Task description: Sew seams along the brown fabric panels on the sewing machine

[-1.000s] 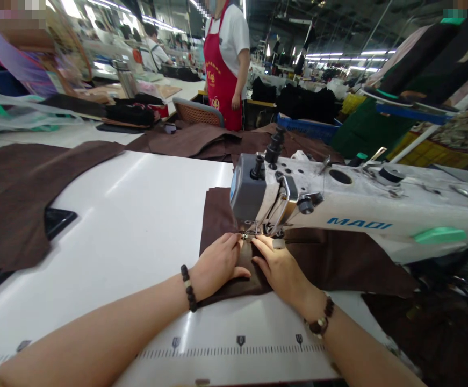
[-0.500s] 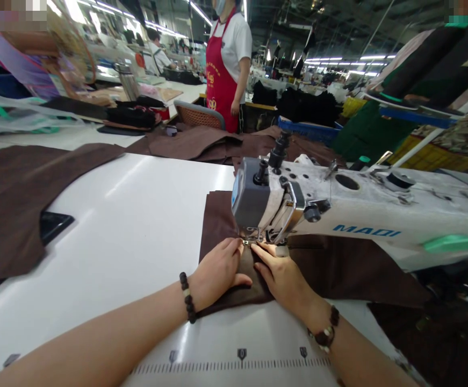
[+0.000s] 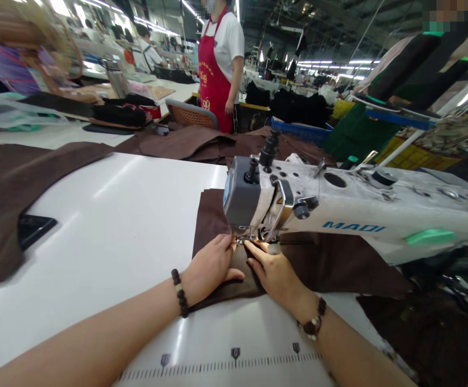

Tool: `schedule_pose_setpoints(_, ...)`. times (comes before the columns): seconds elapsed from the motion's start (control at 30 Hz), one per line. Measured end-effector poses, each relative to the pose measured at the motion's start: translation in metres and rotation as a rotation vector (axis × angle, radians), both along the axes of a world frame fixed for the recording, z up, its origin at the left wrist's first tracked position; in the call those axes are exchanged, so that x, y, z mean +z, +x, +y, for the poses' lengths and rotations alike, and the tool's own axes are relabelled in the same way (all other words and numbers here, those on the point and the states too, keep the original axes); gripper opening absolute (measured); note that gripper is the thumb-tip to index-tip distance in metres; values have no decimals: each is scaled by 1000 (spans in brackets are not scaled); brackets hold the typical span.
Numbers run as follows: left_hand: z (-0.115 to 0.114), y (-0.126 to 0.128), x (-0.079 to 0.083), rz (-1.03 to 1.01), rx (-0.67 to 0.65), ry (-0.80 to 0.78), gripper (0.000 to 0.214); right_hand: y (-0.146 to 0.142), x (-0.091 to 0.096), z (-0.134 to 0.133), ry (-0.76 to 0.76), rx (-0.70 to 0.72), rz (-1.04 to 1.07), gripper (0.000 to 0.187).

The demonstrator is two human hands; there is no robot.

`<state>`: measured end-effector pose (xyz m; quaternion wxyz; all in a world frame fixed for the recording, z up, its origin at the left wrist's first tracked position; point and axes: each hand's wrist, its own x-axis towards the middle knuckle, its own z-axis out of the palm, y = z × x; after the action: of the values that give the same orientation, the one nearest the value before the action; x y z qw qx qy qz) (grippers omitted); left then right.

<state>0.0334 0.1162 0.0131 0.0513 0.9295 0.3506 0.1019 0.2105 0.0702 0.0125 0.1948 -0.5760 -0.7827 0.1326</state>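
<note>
A dark brown piece of fabric lies under the head of a white sewing machine marked MAQI. My left hand rests flat on the fabric just left of the presser foot, thumb stretched out to the right. On the other side, my right hand presses the fabric with its fingers extended, the index fingertip close to the foot. A ring-like white band sits on one right finger. Neither hand grips anything; both lie on top of the cloth. The needle itself is too small to make out.
More brown fabric pieces lie on the left of the white table, along its back edge and at the lower right. A printed ruler scale runs along the front. Beyond stand a person in a red apron, a chair and thread cones.
The whole view has shifted slightly, so the scene sits a little further left. Both hands keep nearly the same pose on the fabric beside the presser foot.
</note>
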Motion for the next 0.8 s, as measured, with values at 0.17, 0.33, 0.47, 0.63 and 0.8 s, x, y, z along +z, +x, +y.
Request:
schedule_pose_setpoints(0.17, 3, -1, -3, -29, -3, 26, 66, 0, 1, 2, -6, -9, -52, 38)
schedule_pose_setpoints(0.33, 4, 0, 0, 14, 1, 1, 67, 1, -2, 3, -8, -8, -71, 38)
schedule_pose_setpoints(0.47, 6, 0, 4, 51, 25, -69, 69, 0, -5, 3, 24, -19, -102, 36)
schedule_pose_setpoints(0.63, 6, 1, 4, 47, 23, -77, 68, -1, -4, 3, 42, -20, -127, 37)
schedule_pose_setpoints(0.8, 4, 1, 3, 42, 0, 14, 65, 1, -3, 4, 68, -11, -129, 35)
